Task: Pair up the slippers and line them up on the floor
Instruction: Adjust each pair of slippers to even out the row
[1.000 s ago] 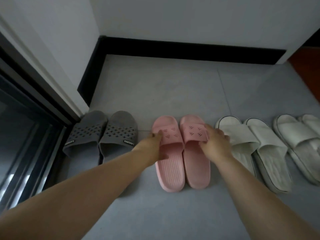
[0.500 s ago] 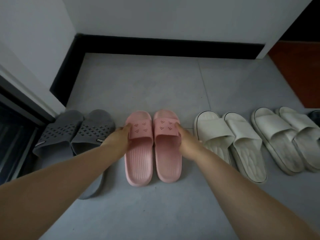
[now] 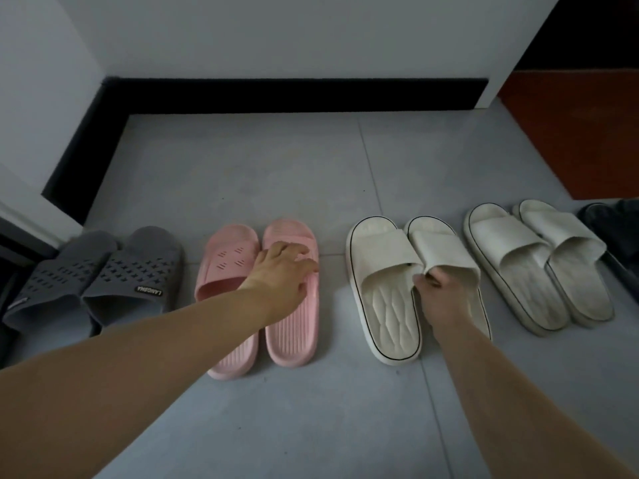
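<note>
Your left hand [image 3: 281, 271] lies on top of the pink ribbed foam slippers [image 3: 228, 267], on the strap of the 1 nearer your other hand. Its fingers are loosely spread and pinch nothing. Your right hand [image 3: 446, 302] pinches the near strap edge of a cream moulded slipper with a thin black sole line [image 3: 449, 250], thumb on top and fingers tucked beneath. The matching cream slipper [image 3: 380, 271] lies on your thumb side, and the 2 straps touch.

The pink pair looks settled, so the step in hand is likely squaring this cream pair. Your next move probably calls for a short, flat slide that sets the held slipper parallel to its match, toes level with the row.

Past your fingertips, the grey tiled floor [image 3: 276, 167] runs open to the black skirting board [image 3: 294, 95]. Between your 2 hands there is a strip of bare tile. Outside your right hand, a second plain cream pair [image 3: 518, 261] sits near, so don't swing wide. Beyond it is something dark [image 3: 615, 226] that I cannot identify. Outside your left hand, the dark grey perforated slippers [image 3: 103, 281] lie just beside the pink pair. There is plenty of open floor toward you.
</note>
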